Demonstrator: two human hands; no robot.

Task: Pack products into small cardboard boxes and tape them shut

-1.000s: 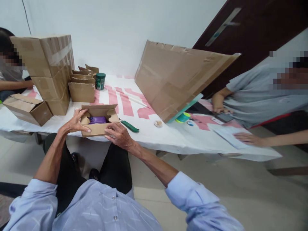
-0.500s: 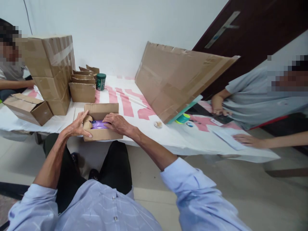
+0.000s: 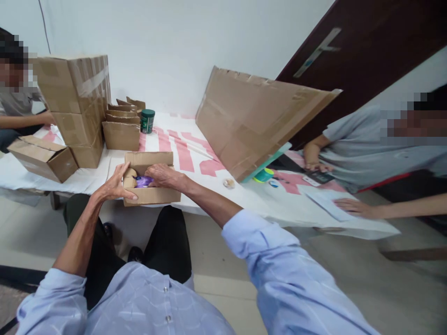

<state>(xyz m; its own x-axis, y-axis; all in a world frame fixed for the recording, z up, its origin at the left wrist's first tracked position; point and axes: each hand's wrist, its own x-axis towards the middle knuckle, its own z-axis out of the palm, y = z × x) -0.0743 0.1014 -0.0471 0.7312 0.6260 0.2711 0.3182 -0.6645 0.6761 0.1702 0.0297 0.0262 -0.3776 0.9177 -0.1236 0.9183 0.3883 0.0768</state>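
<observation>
A small open cardboard box [image 3: 153, 196] stands at the table's front edge with its back flap raised. My left hand [image 3: 118, 182] grips its left end, thumb over the front wall and fingers behind. Inside the box lies a shiny purple packet [image 3: 143, 181], its kind not clear. My right hand [image 3: 164, 177] reaches into the right part of the box, fingers curled down onto the packet; the fingertips are partly hidden. A brown cardboard piece [image 3: 130, 178] sits in the box's left end beside the packet.
Taped boxes [image 3: 78, 121] are stacked at the left, with a lower box [image 3: 44, 158] beside them. Upright cardboard dividers [image 3: 121, 135] and a green canister [image 3: 147, 121] stand behind. A large cardboard panel [image 3: 258, 121] leans at the right. Other people sit at both sides.
My right hand has moved slightly right and lower into the box, its fingers more curled. My left hand stays on the box's left end. The view has shifted slightly.
</observation>
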